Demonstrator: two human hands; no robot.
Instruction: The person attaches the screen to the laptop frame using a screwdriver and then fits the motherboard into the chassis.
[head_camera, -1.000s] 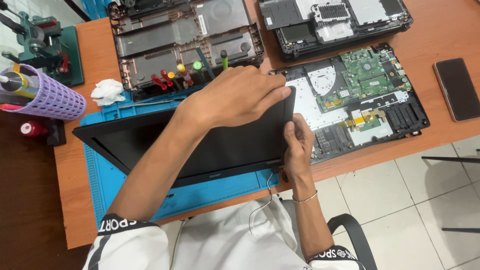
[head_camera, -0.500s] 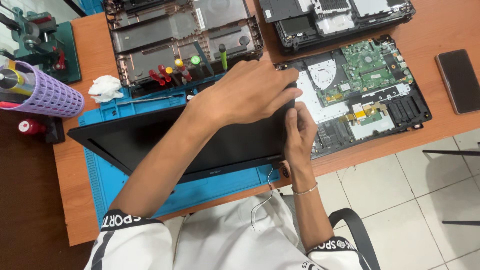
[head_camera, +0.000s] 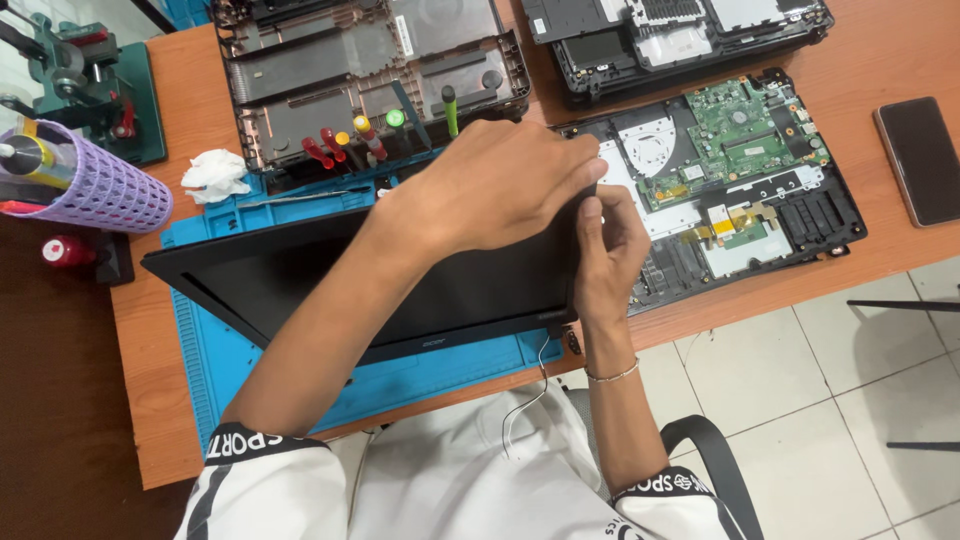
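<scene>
While the left hand (head_camera: 500, 185) grips the black laptop screen panel's (head_camera: 330, 280) top corner, right hand (head_camera: 605, 250) fingers pinch its edge.

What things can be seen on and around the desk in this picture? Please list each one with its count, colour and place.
laptop screen panel: 1, black, on the blue mat, under both hands
work mat: 1, blue, desk front left
open laptop base: 1, black with green board, right of panel
empty laptop shell: 1, dark grey, desk rear centre
second laptop chassis: 1, black, rear right
screwdrivers: several, red, yellow, green handles, behind the mat
phone: 1, dark, far right
basket: 1, purple, far left
crumpled tissue: 1, white, beside basket
desk: 1, orange-brown
left hand: on the panel's right corner
right hand: fingers pinching the panel's right edge
</scene>
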